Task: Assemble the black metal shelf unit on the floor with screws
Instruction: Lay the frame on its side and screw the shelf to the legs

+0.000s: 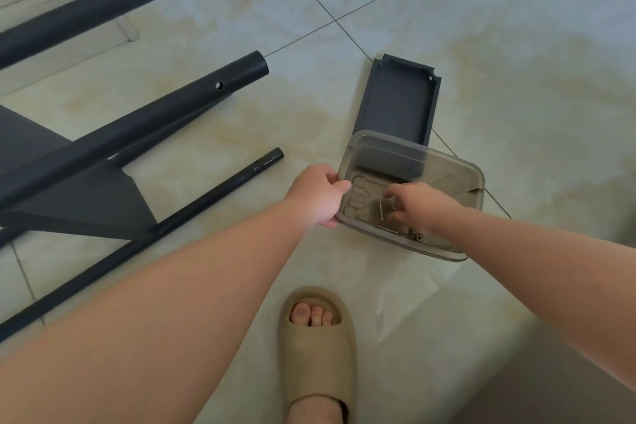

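Left hand [318, 194] grips the left rim of the clear tub [478, 179]; right hand [418, 205], inside it, pinches screws [383, 212].

Bare floor [516, 45] lies open to the right of the clear box [476, 182], whose far edge overlaps a dark tray [399, 103]. To the left, dark poles [172, 107] and a panel [86, 203] bar the way. A slippered foot [316, 337] stands near the box's front.
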`<move>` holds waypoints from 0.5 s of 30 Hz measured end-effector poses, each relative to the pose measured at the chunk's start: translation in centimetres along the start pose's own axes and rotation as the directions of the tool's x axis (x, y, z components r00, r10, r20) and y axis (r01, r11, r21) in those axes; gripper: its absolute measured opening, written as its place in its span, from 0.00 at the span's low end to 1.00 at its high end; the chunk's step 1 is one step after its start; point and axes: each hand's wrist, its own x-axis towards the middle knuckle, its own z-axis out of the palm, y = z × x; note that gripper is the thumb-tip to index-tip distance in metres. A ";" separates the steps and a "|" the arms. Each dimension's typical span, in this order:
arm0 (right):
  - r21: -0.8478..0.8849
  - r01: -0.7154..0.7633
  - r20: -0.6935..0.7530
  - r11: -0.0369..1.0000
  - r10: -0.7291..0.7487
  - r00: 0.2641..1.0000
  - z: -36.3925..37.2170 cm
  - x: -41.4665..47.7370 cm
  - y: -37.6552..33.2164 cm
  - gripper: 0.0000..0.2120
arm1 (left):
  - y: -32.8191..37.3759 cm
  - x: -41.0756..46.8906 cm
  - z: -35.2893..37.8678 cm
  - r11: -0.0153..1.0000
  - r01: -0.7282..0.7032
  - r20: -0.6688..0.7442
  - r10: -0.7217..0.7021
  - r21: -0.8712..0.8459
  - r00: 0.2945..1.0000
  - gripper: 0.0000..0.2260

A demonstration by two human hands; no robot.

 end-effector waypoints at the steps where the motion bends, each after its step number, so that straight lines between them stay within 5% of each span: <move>1: -0.016 0.021 0.008 1.000 -0.020 1.000 0.2 0.4 -0.2 0.23 | 0.0 0.1 0.0 1.000 -0.001 0.004 0.001 -0.005 1.000 0.06; 7: -0.159 0.115 0.051 0.981 -0.108 0.993 1.9 2.3 -1.3 0.19 | 0.2 0.1 -0.2 1.000 -0.004 0.016 0.004 0.018 1.000 0.05; 15: -0.144 0.118 0.008 0.983 -0.118 0.993 1.4 2.0 -0.9 0.12 | 0.0 0.2 0.0 1.000 -0.014 0.006 0.014 0.019 1.000 0.05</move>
